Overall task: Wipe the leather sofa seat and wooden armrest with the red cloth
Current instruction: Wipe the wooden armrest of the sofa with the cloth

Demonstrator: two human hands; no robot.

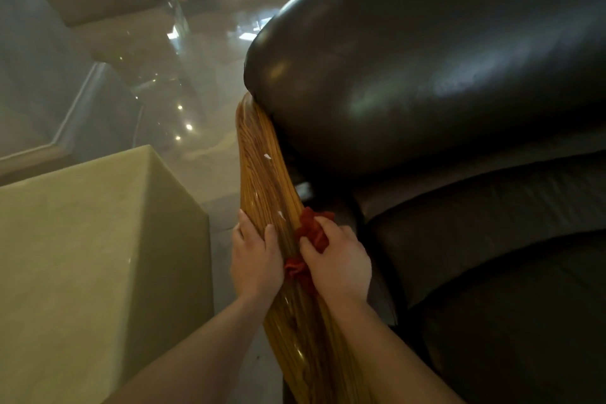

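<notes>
The glossy striped wooden armrest (pixel 262 174) runs from the bottom centre up to the sofa's back. My right hand (pixel 337 259) is closed on the bunched red cloth (pixel 311 229), pressing it against the armrest's right side. My left hand (pixel 255 256) lies flat on the armrest's left edge, thumb on top, holding nothing. The dark leather sofa seat (pixel 492 266) lies to the right, with the rounded leather backrest (pixel 426 59) above it. Small white specks dot the wood above my hands.
A beige block-shaped side table (pixel 91 256) stands close to the left of the armrest. Shiny tiled floor (pixel 183 69) stretches beyond, with a pale low wall or step at far left and furniture legs at the top.
</notes>
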